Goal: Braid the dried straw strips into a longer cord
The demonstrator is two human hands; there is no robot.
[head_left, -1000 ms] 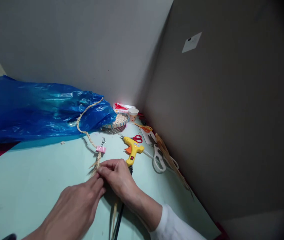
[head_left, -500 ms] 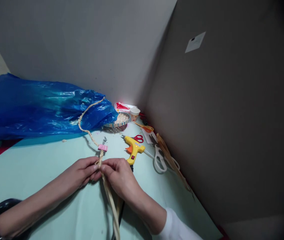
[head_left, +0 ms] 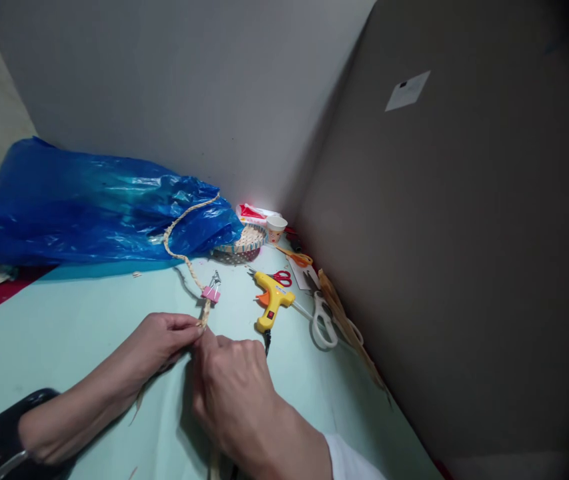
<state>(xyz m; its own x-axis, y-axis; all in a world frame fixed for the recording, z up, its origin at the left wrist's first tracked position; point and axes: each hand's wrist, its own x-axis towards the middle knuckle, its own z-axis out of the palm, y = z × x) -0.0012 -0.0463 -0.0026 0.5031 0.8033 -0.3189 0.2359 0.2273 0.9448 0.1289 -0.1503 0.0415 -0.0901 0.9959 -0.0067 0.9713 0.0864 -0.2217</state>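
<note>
Left hand (head_left: pixel 167 340): the braided cord (head_left: pixel 207 312) is being pinched between thumb and fingertips, much as it was half a second ago.
Right hand (head_left: pixel 239 383): its fingers are being kept curled, knuckles now being turned up where a thumb-and-finger pinch was being shown before; what is being gripped cannot be told, the palm being hidden.
Pink clip (head_left: pixel 211 294): the cord is being clamped at 12 o'clock from the left fingertips.
Upper cord: it is being led toward 11 o'clock from the clip, over the blue bag (head_left: pixel 89 200).
Loose strands (head_left: pixel 213 468): these are being mostly covered by the right hand, having been seen plainly earlier toward 5 o'clock.
Yellow glue gun (head_left: pixel 274 300): it is being left lying at 1 o'clock from the right hand.
</note>
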